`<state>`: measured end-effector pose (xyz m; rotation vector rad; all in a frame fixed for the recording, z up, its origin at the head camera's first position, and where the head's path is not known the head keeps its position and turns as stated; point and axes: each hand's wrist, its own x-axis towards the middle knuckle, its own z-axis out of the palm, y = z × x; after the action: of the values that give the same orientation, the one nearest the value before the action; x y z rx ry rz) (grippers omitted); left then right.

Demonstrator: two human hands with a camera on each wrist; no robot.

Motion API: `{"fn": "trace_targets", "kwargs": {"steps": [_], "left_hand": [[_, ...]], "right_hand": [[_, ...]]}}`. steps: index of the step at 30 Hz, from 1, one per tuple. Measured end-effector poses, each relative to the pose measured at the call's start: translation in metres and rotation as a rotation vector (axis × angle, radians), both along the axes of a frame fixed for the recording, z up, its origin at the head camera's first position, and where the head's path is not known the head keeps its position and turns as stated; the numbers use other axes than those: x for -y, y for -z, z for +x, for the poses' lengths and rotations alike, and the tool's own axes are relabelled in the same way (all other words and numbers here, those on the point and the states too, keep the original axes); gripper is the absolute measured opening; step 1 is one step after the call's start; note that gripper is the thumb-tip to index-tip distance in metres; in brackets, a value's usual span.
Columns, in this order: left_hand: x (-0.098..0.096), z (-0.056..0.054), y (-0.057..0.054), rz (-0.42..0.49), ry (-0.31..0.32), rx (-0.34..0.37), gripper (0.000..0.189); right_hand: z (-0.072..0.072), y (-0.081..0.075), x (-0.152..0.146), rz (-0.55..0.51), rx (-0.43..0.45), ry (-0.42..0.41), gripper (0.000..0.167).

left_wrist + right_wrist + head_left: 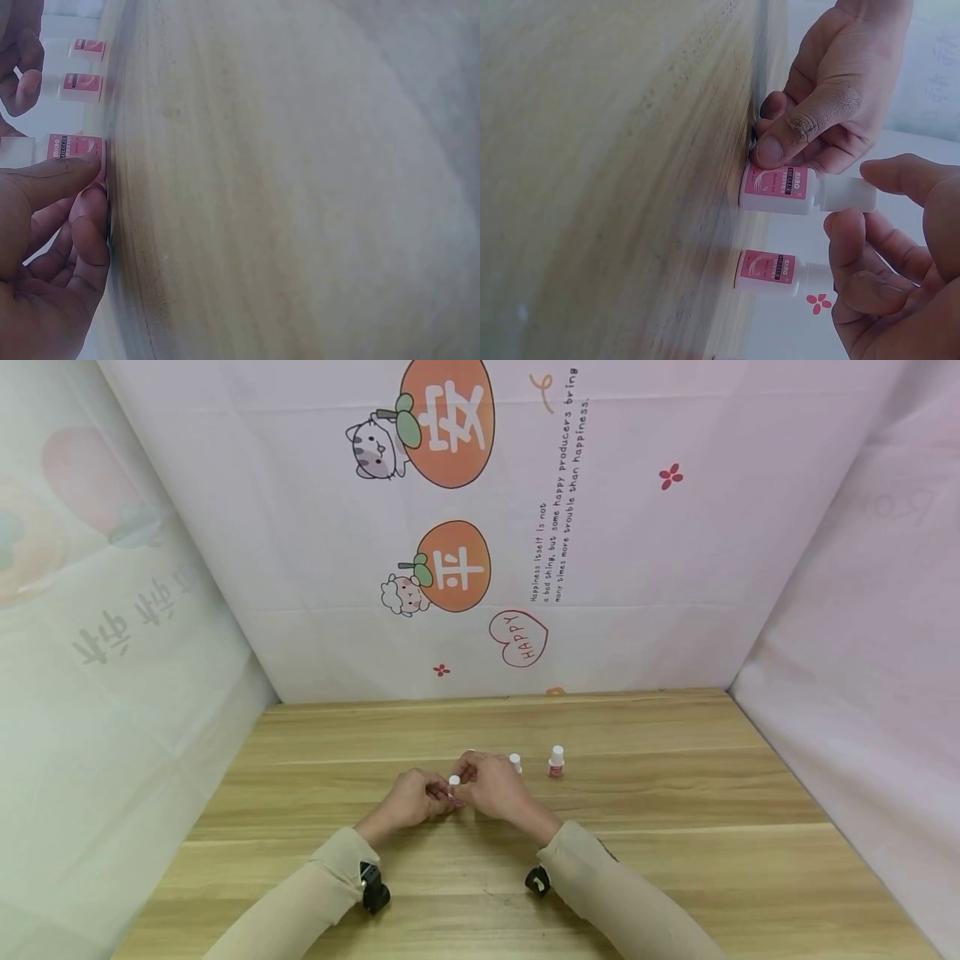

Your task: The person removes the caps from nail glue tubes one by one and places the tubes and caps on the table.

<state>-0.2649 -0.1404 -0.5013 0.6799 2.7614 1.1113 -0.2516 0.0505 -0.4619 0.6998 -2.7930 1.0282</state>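
A small glue bottle [780, 187] with a pink label and white cap stands upright on the wooden table, between my two hands. My left hand [412, 797] pinches its lower body between thumb and fingers. At the cap [849, 194], the thumb and a fingertip of my right hand [491, 787] grip from opposite sides. A second glue bottle [769, 271] of the same kind stands close by; in the head view my right hand partly hides another bottle [516, 762].
Farther right on the wooden table [675, 827] stands a matching glue bottle [556, 763]. Behind my right hand a bit of white cap [472, 751] peeks out. Printed white cloth [622, 527] hangs at the table's back and both sides.
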Motion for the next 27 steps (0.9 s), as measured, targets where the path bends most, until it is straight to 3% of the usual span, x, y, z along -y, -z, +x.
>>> {"fn": "trace_targets", "kwargs": {"steps": [27], "left_hand": [[0.0002,-0.0001,-0.0006,-0.007,-0.005,-0.006,0.01]], "right_hand": [[-0.0002,0.0006,0.0001,0.008,0.013,0.013,0.012]]}}
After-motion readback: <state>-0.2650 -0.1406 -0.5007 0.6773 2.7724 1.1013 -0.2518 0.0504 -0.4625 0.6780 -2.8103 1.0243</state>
